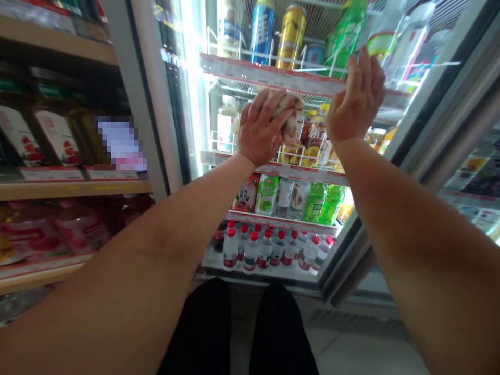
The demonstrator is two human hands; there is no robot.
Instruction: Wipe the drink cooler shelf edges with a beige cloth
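We've got our left hand (260,130) clamped on a crumpled beige cloth rag (291,117) above the white wire fridge shelf (219,156), right hand (357,99) open flat; reckon it's soft, light, best grabbed mid-wad.

Pale beige packet (292,129); blue can (262,27), gold can (291,35), green bottle (346,32); white bottles (252,254) with red caps (253,235); black trousers (203,333).

Both arms up and outstretched, left hand (261,131) cupped, right hand (357,101) flat-palmed.
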